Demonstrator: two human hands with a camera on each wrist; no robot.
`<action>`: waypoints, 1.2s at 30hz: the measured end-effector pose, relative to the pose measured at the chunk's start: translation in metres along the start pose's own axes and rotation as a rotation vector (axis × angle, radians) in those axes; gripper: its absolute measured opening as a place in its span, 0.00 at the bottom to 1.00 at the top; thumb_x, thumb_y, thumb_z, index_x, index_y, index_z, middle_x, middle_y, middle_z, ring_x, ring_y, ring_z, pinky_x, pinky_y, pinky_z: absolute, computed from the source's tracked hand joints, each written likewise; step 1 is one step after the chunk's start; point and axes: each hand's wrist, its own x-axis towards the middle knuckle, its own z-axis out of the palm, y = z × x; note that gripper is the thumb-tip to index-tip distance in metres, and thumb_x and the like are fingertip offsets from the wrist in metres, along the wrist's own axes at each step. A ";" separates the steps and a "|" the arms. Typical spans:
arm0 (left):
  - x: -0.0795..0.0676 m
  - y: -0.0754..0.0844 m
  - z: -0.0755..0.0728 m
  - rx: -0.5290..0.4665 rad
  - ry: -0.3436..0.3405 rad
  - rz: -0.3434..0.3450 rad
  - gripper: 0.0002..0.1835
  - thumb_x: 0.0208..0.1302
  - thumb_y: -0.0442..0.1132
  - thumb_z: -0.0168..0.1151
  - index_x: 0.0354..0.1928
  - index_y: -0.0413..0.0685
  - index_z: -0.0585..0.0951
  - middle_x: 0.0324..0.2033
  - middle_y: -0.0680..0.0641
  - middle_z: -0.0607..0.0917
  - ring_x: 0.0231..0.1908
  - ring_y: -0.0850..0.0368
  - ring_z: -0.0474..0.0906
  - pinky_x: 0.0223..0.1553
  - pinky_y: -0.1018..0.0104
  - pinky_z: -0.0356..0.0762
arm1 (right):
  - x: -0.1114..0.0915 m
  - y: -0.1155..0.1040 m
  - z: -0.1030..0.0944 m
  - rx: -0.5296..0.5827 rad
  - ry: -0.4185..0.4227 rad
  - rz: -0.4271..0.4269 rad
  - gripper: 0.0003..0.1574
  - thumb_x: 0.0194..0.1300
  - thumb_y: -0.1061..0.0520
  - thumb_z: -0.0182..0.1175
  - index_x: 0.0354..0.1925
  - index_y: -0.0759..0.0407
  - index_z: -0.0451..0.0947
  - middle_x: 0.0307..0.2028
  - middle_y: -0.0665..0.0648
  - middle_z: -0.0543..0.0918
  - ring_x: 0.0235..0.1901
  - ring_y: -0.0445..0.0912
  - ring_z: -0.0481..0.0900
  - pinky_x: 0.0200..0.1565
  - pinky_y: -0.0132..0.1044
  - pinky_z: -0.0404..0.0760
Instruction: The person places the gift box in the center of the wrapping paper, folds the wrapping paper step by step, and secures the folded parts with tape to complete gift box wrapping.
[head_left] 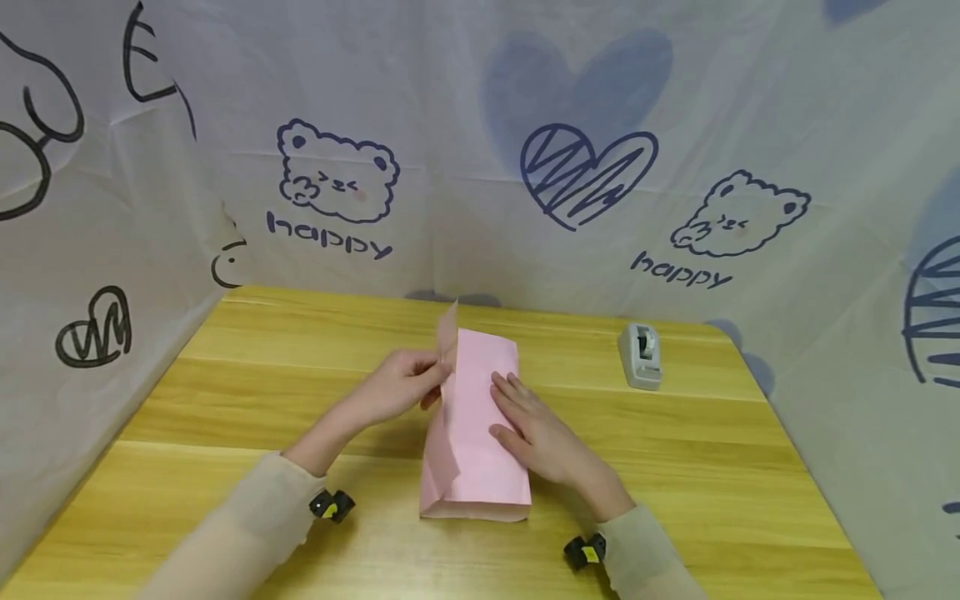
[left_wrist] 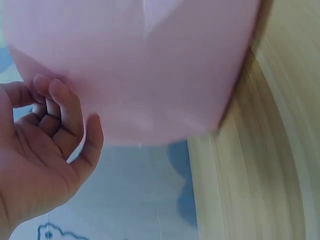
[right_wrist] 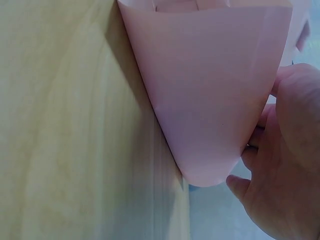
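Note:
A sheet of pink paper (head_left: 483, 417), folded into an open-ended sleeve, stands on the wooden table in the head view. One flap (head_left: 447, 333) sticks up along its left side. My left hand (head_left: 401, 385) pinches the edge of that flap between thumb and fingers; the left wrist view shows the curled fingers (left_wrist: 62, 95) at the paper's edge. On the right, my right hand (head_left: 543, 429) rests on the upper face of the paper with its fingers extended. In the right wrist view, that hand (right_wrist: 287, 155) touches the sleeve's top along one edge.
A grey tape dispenser (head_left: 641, 357) stands at the back right of the wooden table (head_left: 720, 467). White cloth (head_left: 465, 192) with drawn bears and hearts hangs behind the table and at both sides. Small black cameras are worn on both wrists.

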 end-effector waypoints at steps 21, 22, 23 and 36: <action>0.017 -0.017 0.045 0.339 -0.010 0.224 0.06 0.66 0.45 0.57 0.31 0.57 0.78 0.34 0.58 0.75 0.35 0.62 0.72 0.39 0.67 0.73 | 0.006 0.006 0.002 0.082 0.145 0.014 0.31 0.62 0.47 0.61 0.61 0.56 0.71 0.71 0.52 0.59 0.72 0.51 0.47 0.70 0.50 0.52; 0.016 -0.018 0.045 0.354 -0.017 0.240 0.04 0.66 0.45 0.57 0.33 0.57 0.78 0.37 0.58 0.76 0.38 0.62 0.72 0.42 0.66 0.74 | 0.006 0.006 0.001 0.071 0.140 0.019 0.31 0.62 0.48 0.61 0.61 0.55 0.71 0.71 0.52 0.59 0.72 0.51 0.47 0.70 0.49 0.52; 0.014 -0.020 0.045 0.368 -0.026 0.249 0.03 0.66 0.44 0.57 0.36 0.57 0.79 0.39 0.58 0.76 0.41 0.62 0.72 0.45 0.65 0.74 | 0.005 0.006 0.001 0.064 0.135 0.019 0.30 0.62 0.48 0.60 0.62 0.54 0.71 0.71 0.53 0.59 0.72 0.51 0.47 0.70 0.49 0.51; -0.005 -0.025 0.037 0.561 -0.178 0.304 0.24 0.69 0.49 0.53 0.64 0.51 0.72 0.68 0.52 0.66 0.70 0.47 0.53 0.68 0.40 0.45 | 0.000 0.018 -0.009 0.200 0.054 -0.021 0.32 0.70 0.55 0.51 0.69 0.61 0.61 0.73 0.54 0.55 0.73 0.54 0.45 0.69 0.55 0.50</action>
